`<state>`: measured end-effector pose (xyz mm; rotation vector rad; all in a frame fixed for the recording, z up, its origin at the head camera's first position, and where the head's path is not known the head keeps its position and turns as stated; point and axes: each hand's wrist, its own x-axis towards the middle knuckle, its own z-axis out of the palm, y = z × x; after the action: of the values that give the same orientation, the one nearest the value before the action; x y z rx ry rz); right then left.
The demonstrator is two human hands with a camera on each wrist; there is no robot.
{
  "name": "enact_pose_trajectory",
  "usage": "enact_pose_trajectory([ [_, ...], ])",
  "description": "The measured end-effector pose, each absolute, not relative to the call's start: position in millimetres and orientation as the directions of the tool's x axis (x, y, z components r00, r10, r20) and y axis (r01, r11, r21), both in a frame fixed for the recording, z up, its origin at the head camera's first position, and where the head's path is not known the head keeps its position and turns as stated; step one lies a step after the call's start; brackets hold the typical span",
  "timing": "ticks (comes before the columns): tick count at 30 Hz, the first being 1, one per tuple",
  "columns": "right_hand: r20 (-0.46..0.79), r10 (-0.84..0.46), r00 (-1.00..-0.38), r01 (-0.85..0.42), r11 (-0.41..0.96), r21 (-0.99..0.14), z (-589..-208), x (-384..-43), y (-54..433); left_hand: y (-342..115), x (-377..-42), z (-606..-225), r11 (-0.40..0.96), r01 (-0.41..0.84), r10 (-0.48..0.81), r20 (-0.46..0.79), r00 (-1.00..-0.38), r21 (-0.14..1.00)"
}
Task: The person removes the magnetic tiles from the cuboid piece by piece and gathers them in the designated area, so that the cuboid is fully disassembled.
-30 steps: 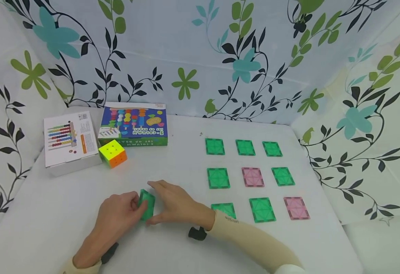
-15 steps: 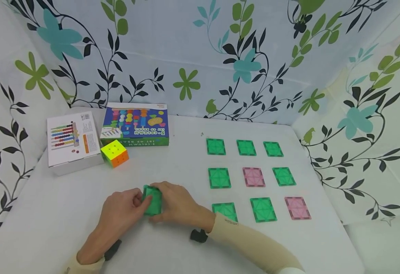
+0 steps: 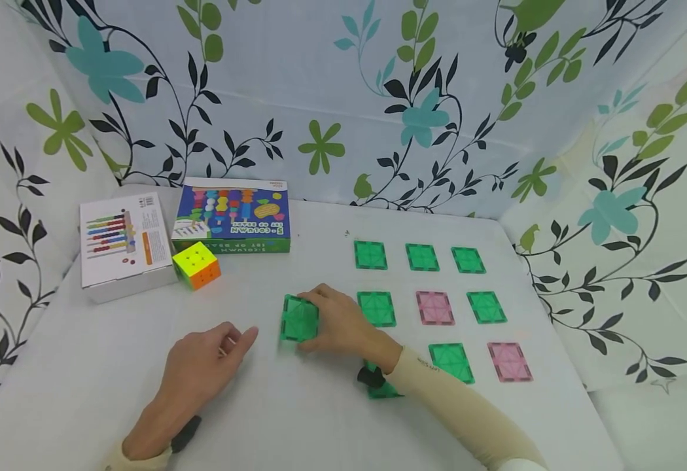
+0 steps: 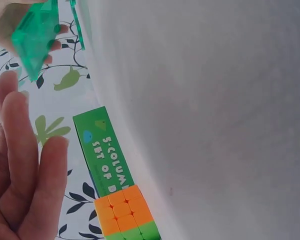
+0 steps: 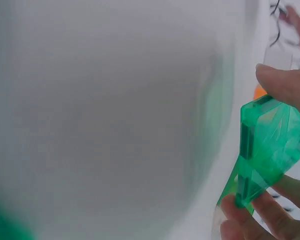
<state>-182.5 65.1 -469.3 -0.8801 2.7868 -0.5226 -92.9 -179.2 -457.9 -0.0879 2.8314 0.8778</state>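
Observation:
My right hand (image 3: pixel 343 327) grips a translucent green magnetic tile (image 3: pixel 299 318) by its edges, thumb on one edge and fingers on the opposite one. In the right wrist view this tile (image 5: pixel 270 142) is tilted above the white tabletop, its shadow falling on the cloth. My left hand (image 3: pixel 199 369) is to the left of it, apart from the tile, with loosely bent fingers and nothing in them. Rows of flat tiles lie to the right: mostly green ones (image 3: pixel 376 309), plus a pink one (image 3: pixel 435 308) mid-grid and another pink tile (image 3: pixel 509 362) at front right.
Back left are a white box (image 3: pixel 124 239) with a bead picture and a blue and green toy box (image 3: pixel 231 216). A yellow and orange puzzle cube (image 3: pixel 196 265) stands in front of them. My right wrist partly covers the front-left green tile (image 3: pixel 385 391). Patterned cloth (image 3: pixel 320 78) hangs behind.
Half a second ago both hands were at the green tile. The left hand has let go, and the right hand has carried it rightward and farther from me.

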Motion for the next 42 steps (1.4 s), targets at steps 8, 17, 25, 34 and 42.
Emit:
enact_pose_trajectory([
  [8,-0.085,-0.579,-0.811,-0.539,0.796,-0.276,-473,-213,86,-183,-91,-464,0.852,-0.045,0.021,-0.12,-0.993,0.522],
  [17,-0.154,-0.6,-0.785,-0.555,0.791,-0.257,-479,-224,90,-180,-88,-471,0.879,0.116,0.106,0.049,-0.993,0.462],
  [25,-0.143,-0.628,-0.765,-0.585,0.77,-0.255,-479,-224,93,-182,-90,-475,0.872,0.156,0.15,0.05,-0.987,0.464],
  [34,-0.157,-0.626,-0.764,-0.595,0.778,-0.202,-480,-230,90,-182,-98,-475,0.85,0.2,0.188,0.073,-0.979,0.487],
  [42,-0.167,-0.628,-0.76,-0.596,0.777,-0.203,-486,-234,86,-186,-100,-477,0.844,0.195,0.183,0.074,-0.98,0.5],
])
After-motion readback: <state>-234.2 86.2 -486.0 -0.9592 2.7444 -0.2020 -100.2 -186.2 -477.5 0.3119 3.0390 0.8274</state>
